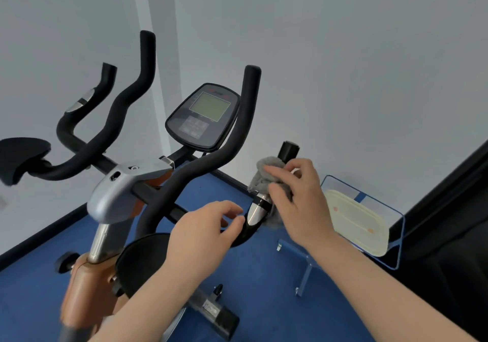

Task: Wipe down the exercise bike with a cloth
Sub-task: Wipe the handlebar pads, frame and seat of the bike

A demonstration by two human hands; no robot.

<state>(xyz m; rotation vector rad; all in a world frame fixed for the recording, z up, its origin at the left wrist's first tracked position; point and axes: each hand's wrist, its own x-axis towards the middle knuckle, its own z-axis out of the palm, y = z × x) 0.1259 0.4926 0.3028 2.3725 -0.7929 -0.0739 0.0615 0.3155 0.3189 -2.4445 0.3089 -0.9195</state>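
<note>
The exercise bike [124,185] fills the left and middle of the head view, with black foam handlebars, a grey console [203,115] and an orange and silver frame. My right hand [298,201] grips a grey cloth [264,172] wrapped round the right-hand grip, just above its silver pulse sensor [257,211]. The grip's black end [289,150] sticks up above the cloth. My left hand [206,233] rests on the curved black bar just below the sensor, its fingers loosely curled round the bar.
Blue floor [250,270] lies under the bike, with white walls meeting in a corner behind it. A blue-framed stand [396,236] holding a cream tray sits at the right by a dark panel. The bike's black stabiliser foot [219,315] lies near the bottom.
</note>
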